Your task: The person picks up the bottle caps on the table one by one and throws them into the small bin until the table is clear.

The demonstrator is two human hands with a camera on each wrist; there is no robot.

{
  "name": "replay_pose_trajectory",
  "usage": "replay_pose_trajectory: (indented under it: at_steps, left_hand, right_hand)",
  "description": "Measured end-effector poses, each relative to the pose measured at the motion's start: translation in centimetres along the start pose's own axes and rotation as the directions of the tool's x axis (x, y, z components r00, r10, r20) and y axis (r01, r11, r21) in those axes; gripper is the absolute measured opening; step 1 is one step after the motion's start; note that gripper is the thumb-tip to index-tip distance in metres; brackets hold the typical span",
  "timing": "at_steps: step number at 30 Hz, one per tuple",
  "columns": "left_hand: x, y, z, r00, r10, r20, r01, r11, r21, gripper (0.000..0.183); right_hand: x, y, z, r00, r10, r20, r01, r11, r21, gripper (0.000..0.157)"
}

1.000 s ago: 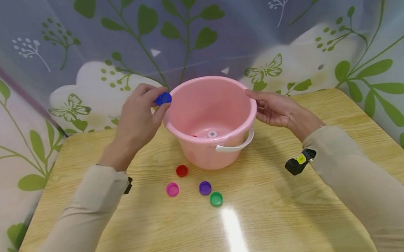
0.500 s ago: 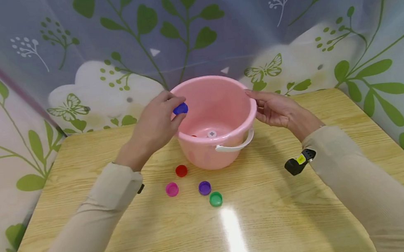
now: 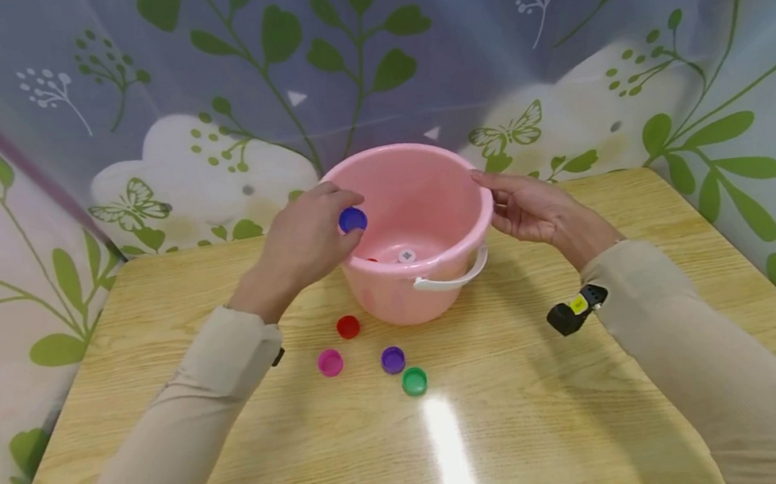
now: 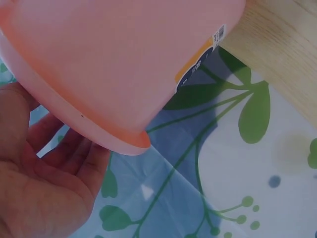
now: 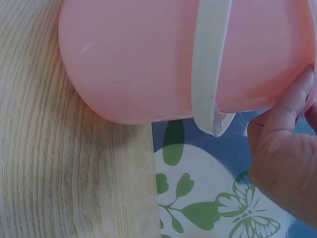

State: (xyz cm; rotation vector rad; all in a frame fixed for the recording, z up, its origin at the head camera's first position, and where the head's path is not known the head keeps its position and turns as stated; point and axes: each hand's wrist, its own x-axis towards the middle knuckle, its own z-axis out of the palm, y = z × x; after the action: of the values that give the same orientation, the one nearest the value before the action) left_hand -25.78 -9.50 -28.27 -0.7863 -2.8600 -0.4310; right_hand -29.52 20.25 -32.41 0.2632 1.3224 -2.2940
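A pink bucket (image 3: 412, 295) stands on the table with its white handle (image 3: 453, 278) hanging down in front. My left hand (image 3: 304, 235) reaches over the bucket's left rim, a blue bottle cap (image 3: 353, 220) between its thumb and fingers. In the left wrist view that hand (image 4: 54, 173) lies at the rim and the cap is hidden. My right hand (image 3: 531, 210) holds the rim on the right, thumb on top and fingers outside. Inside the bucket show a white round piece (image 3: 407, 256) with a cross mark and a sliver of red (image 3: 372, 260).
Before the bucket lie a red cap (image 3: 348, 326), a pink cap (image 3: 331, 363), a purple cap (image 3: 393, 360) and a green cap (image 3: 414, 381) on the wooden table (image 3: 523, 418). A leaf-patterned curtain (image 3: 366, 53) rises behind the table.
My left hand has moved right and slightly down with the blue bottle cap, from beside the bucket to over its opening. The cap has turned. My right hand stays at the rim.
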Motion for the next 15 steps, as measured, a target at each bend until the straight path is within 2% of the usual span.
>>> replay_pose_trajectory:
  at_steps: [5, 7, 9, 10, 12, 15]
  left_hand:
    - [-0.2, -0.1, 0.1, 1.000, -0.017, -0.023, 0.016, 0.999, -0.045, 0.034]
    - [-0.3, -0.2, 0.3, 0.997, -0.025, -0.071, 0.020, 0.997, -0.069, 0.031]
    - [-0.5, -0.5, 0.5, 0.987, -0.032, -0.160, 0.016, 0.995, -0.103, 0.028]
    - [-0.7, -0.7, 0.7, 0.975, -0.036, -0.219, 0.009, 0.992, -0.123, 0.027]
    - [-1.0, -1.3, 1.1, 0.936, -0.028, -0.350, -0.026, 0.988, -0.151, 0.023]
    - [-1.7, -2.3, 1.8, 0.852, -0.026, -0.524, -0.079, 0.981, -0.177, 0.018]
  right_hand:
    - [-0.1, 0.0, 0.0, 1.000, 0.000, -0.003, 0.000, 1.000, 0.000, 0.022]
    - [0.0, 0.0, 0.0, 1.000, -0.001, -0.002, 0.001, 1.000, -0.008, 0.022]
    - [0.0, 0.0, 0.0, 1.000, -0.004, -0.007, 0.004, 1.000, -0.019, 0.022]
    - [0.0, 0.0, 0.1, 1.000, -0.005, -0.010, 0.005, 1.000, -0.025, 0.021]
    - [-0.1, -0.1, 0.2, 1.000, -0.011, -0.015, 0.010, 0.999, -0.043, 0.021]
    - [-0.2, -0.3, 0.3, 1.000, -0.011, -0.022, 0.009, 0.997, -0.076, 0.021]
